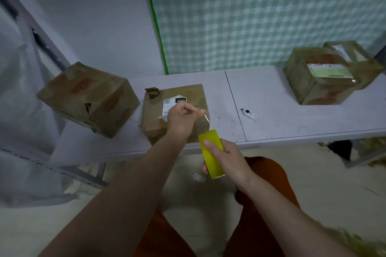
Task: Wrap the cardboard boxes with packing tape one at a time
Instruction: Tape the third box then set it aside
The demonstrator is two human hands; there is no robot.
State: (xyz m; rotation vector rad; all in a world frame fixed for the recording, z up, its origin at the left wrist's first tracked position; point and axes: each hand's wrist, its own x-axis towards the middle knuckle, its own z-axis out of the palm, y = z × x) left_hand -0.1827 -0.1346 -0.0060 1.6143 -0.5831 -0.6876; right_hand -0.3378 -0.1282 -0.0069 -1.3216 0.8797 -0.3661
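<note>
A cardboard box with a white label and a torn back-left corner lies on the white table in front of me. Over its top, my left hand pinches the free end of clear tape. That tape runs down to a yellow tape roll, which my right hand grips just off the table's near edge.
A second cardboard box sits tilted at the table's left end. Two taped boxes stand at the far right. A small white cutter lies mid-table. A green checked curtain hangs behind, and plastic sheeting is at the left.
</note>
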